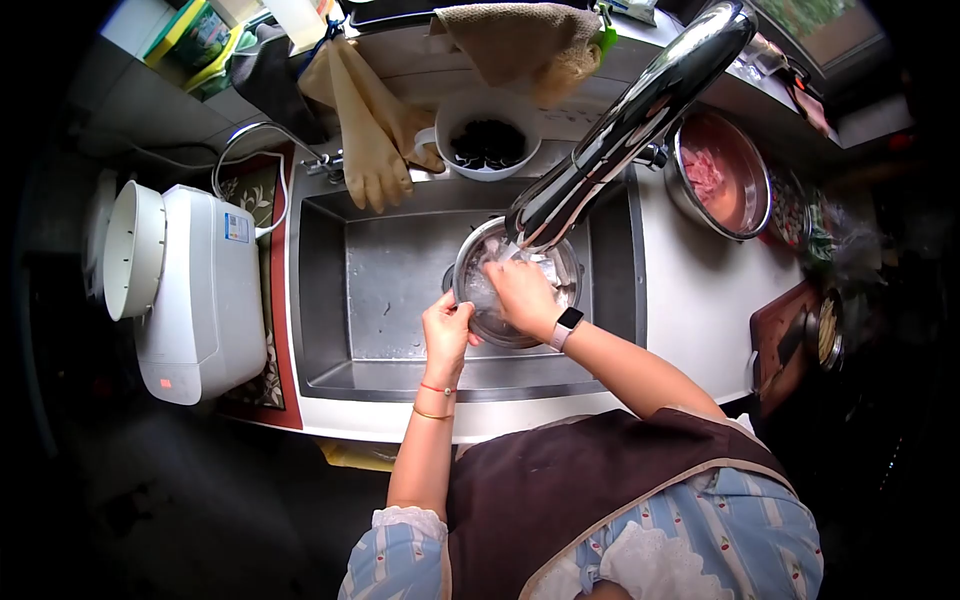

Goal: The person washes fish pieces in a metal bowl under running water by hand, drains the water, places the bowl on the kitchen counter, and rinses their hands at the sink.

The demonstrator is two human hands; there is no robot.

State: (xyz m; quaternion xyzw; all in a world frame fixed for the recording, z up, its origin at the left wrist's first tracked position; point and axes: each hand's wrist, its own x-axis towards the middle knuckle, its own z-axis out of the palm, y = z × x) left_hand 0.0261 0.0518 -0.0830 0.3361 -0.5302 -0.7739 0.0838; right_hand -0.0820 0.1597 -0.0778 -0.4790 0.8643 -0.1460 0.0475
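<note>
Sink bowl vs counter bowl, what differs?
The sink bowl sits under the faucet; the counter bowl stands right of the sink. The sink bowl has both hands at it; the counter bowl, untouched, holds pink pieces. Both are round and metallic.

The left hand (447,325) holds the edge of a round metal bowl (572,262) in the sink (385,275). The right hand (522,295) is inside the bowl, under the big shiny tap (600,140), touching pale pieces (548,266).
</note>
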